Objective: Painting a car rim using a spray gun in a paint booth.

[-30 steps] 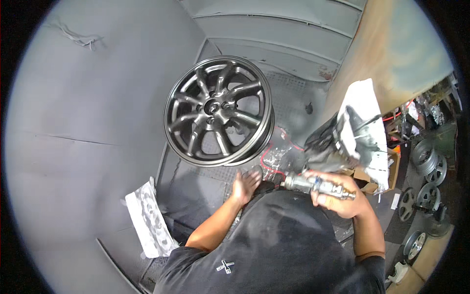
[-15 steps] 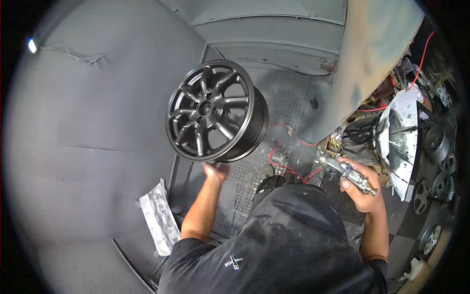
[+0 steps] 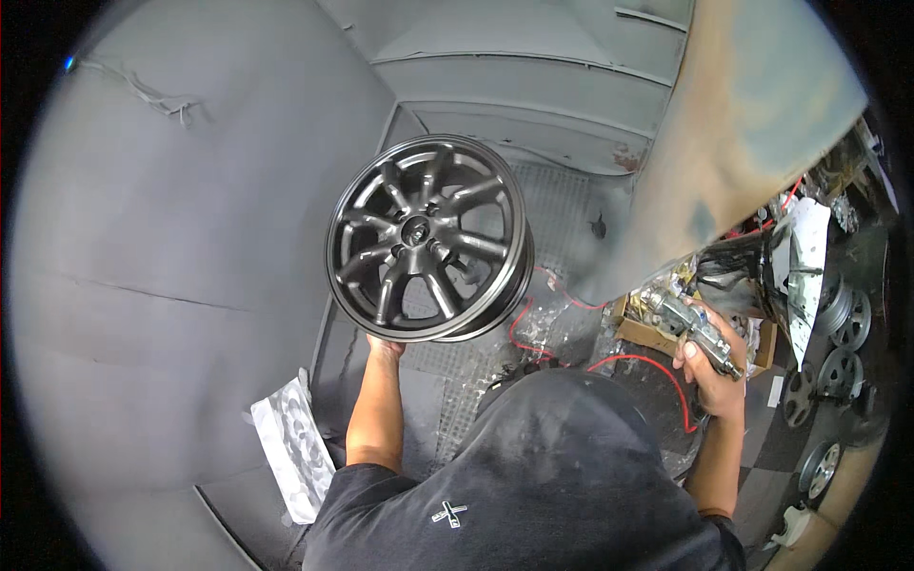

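A dark grey, glossy multi-spoke wheel is upper centre, its face toward me. My left hand is at its lower rim, fingers closed under it and mostly hidden by it; I cannot see whether anything else supports the wheel. My right hand grips a silver metal spray-gun-like tool, held out to the right of my body, with its nozzle end pointing up and left.
Grey booth walls surround a gridded floor. A tall mottled panel stands right. Also visible: a red hose, a cardboard box, paint-stained white sheeting, several wheels and a white spattered board lower left.
My left hand has risen from below the wheel to its lower rim. My right hand has moved outward to the right with the tool. The stained sheeting now sits farther right in view.
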The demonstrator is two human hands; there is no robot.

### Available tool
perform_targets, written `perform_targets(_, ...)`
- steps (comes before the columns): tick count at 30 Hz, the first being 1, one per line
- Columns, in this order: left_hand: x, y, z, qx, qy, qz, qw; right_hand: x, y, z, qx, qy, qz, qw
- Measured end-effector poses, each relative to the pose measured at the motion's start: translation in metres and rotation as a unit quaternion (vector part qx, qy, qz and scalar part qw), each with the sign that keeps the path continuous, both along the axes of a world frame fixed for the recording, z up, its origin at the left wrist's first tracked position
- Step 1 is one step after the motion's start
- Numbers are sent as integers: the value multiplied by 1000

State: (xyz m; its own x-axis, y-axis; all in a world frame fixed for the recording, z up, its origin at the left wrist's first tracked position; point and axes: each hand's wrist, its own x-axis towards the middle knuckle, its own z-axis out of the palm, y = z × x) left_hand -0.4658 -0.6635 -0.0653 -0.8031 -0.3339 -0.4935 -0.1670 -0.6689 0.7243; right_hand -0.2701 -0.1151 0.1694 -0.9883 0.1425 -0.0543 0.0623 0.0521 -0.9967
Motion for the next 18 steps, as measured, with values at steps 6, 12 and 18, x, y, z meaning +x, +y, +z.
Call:
perform_targets(6,-15,-8,20,7,116,-79,990,-6,-39,5,36,38,-71,996)
perform_targets(12,-10,-5,12,2,84,-56,995,-14,-62,25,70,38,-54,995)
perform_targets(18,-1,-3,-1,-6,55,-38,998,-9,-84,58,32,-41,36,998)
